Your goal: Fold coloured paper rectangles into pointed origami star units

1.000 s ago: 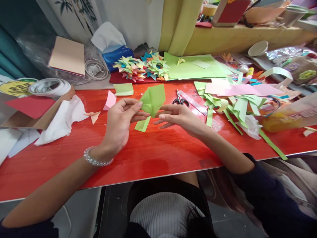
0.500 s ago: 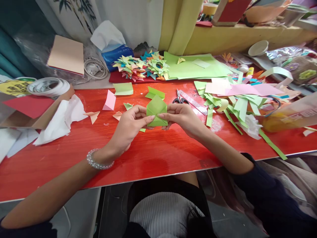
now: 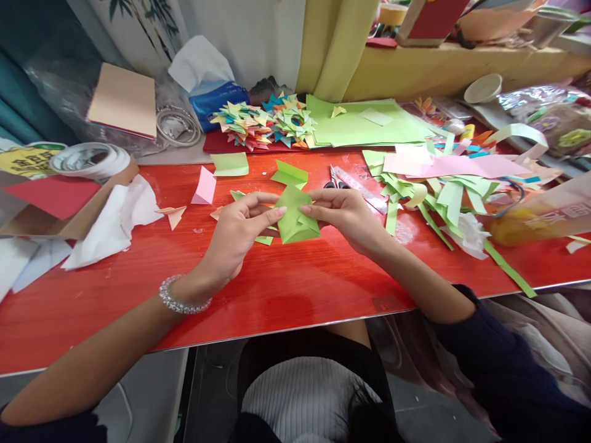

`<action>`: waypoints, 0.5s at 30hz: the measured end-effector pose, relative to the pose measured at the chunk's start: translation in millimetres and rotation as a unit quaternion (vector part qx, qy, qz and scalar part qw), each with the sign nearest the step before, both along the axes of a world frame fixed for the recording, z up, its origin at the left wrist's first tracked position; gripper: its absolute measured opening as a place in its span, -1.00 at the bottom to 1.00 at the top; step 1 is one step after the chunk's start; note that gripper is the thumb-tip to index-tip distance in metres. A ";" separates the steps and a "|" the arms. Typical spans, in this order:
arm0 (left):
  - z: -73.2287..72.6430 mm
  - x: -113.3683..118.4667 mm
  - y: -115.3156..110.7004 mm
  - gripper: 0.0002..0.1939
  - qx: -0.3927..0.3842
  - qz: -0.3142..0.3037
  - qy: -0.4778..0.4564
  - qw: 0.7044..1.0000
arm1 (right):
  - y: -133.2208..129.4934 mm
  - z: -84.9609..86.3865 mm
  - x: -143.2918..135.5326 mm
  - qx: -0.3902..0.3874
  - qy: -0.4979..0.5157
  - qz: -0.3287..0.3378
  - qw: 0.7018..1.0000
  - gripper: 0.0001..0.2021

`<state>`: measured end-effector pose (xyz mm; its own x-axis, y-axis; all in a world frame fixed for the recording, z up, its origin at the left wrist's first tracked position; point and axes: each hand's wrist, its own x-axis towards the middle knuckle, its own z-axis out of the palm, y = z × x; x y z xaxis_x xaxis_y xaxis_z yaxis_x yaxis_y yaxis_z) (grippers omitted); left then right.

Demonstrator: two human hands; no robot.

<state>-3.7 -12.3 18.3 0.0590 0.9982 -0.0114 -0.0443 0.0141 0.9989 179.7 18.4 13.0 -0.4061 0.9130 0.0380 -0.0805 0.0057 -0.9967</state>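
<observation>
Now green paper (image 3: 295, 215) sits tilted lower.

On the red table (image 3: 286, 289) lay scissors (image 3: 333, 179) beside a ruler (image 3: 360, 189), a pink scrap (image 3: 204, 187), green strips (image 3: 429, 197), a heap of folded stars (image 3: 263, 123), green sheets (image 3: 364, 126), tape rolls (image 3: 90, 160), and a tissue pack (image 3: 210, 92) farther back.

Red glossy table (image 3: 295, 289), white wall (image 3: 258, 37), yellow curtain (image 3: 332, 43)
</observation>
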 end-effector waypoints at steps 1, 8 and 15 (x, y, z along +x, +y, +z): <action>-0.3 -0.3 0.2 -0.80 0.005 0.003 -0.004 1.000 | 0.1 -0.1 0.3 -0.002 -0.002 0.000 1.000 -0.75; -0.8 -0.7 -0.3 -0.93 0.025 0.002 -0.032 0.999 | 0.9 -1.3 2.9 -0.032 0.035 0.017 0.999 -0.79; -2.2 -2.4 -1.8 -0.87 0.051 0.000 -0.023 0.998 | -0.3 -0.9 2.2 -0.026 0.038 0.000 0.999 -0.84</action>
